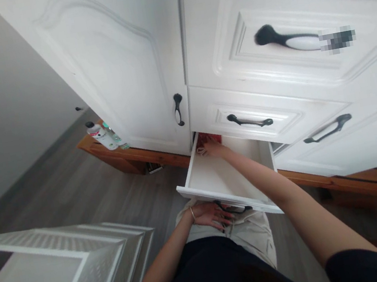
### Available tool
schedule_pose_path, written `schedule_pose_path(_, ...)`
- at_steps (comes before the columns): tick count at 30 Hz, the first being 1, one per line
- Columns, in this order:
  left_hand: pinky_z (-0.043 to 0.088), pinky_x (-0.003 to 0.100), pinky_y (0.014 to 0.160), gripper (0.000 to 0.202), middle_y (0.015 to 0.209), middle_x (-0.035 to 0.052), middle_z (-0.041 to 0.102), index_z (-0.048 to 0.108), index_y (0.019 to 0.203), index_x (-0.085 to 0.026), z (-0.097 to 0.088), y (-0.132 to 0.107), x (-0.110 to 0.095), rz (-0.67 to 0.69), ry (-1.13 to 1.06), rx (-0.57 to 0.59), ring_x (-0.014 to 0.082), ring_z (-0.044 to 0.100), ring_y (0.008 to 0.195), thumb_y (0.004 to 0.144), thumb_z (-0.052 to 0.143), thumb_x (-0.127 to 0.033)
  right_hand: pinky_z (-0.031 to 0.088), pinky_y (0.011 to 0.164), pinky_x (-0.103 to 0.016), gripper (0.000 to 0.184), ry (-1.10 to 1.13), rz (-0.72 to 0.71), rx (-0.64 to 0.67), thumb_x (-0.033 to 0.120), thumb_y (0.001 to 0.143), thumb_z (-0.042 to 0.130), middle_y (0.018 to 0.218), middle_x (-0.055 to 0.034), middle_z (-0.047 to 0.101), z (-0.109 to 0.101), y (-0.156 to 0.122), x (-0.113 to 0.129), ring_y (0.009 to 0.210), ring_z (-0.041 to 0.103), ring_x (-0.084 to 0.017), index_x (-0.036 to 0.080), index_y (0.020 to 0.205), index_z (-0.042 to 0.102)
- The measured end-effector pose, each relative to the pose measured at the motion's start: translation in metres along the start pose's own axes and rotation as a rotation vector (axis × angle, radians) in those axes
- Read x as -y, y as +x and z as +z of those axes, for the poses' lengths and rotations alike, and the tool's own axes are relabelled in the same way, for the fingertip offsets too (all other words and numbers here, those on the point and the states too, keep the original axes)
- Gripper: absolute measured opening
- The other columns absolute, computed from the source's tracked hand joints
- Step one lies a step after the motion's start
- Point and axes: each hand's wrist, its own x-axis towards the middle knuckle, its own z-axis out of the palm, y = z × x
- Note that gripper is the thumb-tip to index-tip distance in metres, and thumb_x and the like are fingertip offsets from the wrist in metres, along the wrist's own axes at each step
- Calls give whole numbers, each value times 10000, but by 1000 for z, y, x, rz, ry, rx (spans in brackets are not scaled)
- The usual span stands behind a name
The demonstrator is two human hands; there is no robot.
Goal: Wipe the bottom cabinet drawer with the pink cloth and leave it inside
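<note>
A white drawer (215,170) stands pulled out of the cabinet in front of me. My right hand (210,148) reaches into its back left corner, fingers curled downward. Against the fingers is a small pale thing that I cannot make out. Right behind them lies a red item (215,138), partly covered by the hand. My left hand (208,213) is at the outside of the drawer front, beside its dark handle (237,208). Its fingers are stretched out and apart, close to the handle and not wrapped round it.
Above the drawer are a closed drawer with a dark handle (248,121) and a cabinet door (118,71) on the left. Bottles (103,135) stand on a wooden ledge (114,156). At lower left is a white patterned unit (97,269), with grey floor (125,196) beyond it.
</note>
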Motion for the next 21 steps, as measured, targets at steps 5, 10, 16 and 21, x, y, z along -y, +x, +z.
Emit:
schedule_pose_path(5,529,442,943,609,1356,98,656,638,1342,-231,5,0,-12,-78,7,-17,218,662,1233,1041,110,-278,397,1135,-568,239,-15,8,172,130,880,669,1304,-155,668,-7,-9,7,1310,556,-304,117,1117,701)
schedule_pose_path(10,542,385,858,724,1281,94,689,667,1308,-217,8,0,-21,-130,57,-24,183,676,1198,1001,17,-128,531,881,-412,109,88,-134,451,66,727,711,852,-147,767,19,-80,41,882,714,-296,103,819,759)
schedule_pose_path(16,551,372,793,763,1235,120,700,708,1237,-176,13,-1,-30,-116,102,-19,188,691,1163,1011,-21,-152,526,749,-326,363,209,-134,473,59,648,714,804,-68,772,11,-116,9,738,701,-243,162,993,770)
schedule_pose_path(21,546,411,821,698,1163,148,716,735,1134,-131,13,-4,-32,-115,99,-22,213,698,1153,997,50,-126,514,920,-409,236,274,41,126,116,669,731,951,-148,775,-15,-99,-72,981,711,-334,143,901,766)
